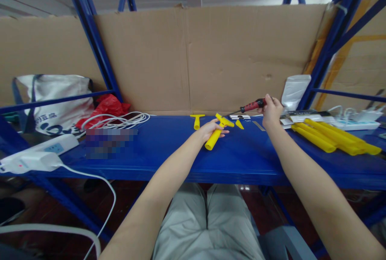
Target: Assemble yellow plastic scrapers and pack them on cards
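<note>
My left hand (208, 130) is closed around a yellow T-shaped scraper handle (214, 137), whose round open end points down toward me. In my right hand (272, 110) is a screwdriver (250, 107) with a red and black grip, held nearly level. Its thin shaft points left, toward the head of the yellow piece; whether the tip touches it I cannot tell. Behind my left hand lies a second, smaller yellow T-shaped piece (197, 121). A yellow triangular piece (239, 124) and a flat greyish strip (258, 126) lie between my hands on the blue table (169, 151).
Several yellow tubes (334, 135) lie at the right, in front of a white power strip (356, 125). Leftward are coiled white cable (129, 120), a red plastic bag (107, 108), a cloth bag (60, 99) and another power strip (50, 147). Cardboard (144, 59) walls the back.
</note>
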Tool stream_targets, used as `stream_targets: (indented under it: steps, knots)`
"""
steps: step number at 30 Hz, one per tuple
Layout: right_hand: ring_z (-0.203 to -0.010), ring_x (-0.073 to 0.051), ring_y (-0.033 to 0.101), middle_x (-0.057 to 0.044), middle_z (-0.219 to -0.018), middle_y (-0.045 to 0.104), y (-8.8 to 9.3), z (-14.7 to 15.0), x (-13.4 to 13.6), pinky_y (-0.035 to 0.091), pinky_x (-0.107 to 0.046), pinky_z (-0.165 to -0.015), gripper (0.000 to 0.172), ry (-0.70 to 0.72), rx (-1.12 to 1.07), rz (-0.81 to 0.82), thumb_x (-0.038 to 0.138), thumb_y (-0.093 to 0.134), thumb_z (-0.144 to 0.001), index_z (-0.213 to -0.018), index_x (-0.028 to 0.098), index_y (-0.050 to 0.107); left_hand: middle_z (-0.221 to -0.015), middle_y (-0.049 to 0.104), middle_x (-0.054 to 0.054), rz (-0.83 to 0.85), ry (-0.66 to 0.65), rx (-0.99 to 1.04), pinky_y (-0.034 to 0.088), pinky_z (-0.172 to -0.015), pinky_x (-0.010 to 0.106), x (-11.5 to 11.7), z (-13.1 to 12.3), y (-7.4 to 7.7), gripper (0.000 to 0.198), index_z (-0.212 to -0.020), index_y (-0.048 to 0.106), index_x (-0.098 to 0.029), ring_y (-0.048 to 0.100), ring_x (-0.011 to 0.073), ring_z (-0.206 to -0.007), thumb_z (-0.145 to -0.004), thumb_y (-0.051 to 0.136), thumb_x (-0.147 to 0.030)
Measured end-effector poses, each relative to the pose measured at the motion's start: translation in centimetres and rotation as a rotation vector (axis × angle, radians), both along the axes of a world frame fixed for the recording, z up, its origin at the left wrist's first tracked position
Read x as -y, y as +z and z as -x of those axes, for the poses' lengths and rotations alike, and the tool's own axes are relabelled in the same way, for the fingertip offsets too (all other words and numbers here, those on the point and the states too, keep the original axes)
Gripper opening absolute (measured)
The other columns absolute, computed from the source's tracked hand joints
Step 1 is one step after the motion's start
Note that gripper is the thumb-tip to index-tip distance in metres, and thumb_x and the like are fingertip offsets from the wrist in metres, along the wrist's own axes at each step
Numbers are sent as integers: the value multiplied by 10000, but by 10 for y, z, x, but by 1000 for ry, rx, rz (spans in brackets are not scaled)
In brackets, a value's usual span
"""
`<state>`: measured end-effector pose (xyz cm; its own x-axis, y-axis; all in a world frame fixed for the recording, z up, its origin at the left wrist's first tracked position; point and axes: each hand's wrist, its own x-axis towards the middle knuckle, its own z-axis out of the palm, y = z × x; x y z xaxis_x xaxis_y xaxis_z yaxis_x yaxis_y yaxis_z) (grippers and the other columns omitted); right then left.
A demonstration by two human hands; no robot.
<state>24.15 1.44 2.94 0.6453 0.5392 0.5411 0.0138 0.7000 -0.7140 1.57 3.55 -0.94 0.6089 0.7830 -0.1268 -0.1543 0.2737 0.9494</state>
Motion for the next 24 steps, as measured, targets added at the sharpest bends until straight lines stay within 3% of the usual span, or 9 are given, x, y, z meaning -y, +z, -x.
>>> stream_targets:
  steps: [11,24]
  knots:
    - [-344,-67,397,69,-509,466,-1,9,4,307,-222,-335,401,16,259,-142,582,650,-681,-706,214,493,-1160,600,120,30,20,-13,538,-579,255,1,1,3,639,-1299,333,-217,691,166,-722,-748,459,81]
    - [-386,-77,426,34,-616,539,-1,17,8,351,-239,-361,406,11,347,-179,594,644,-695,-767,214,520,-1095,625,90,14,73,-34,505,-539,226,4,1,5,562,-1213,403,-210,679,143,-663,-733,459,76]
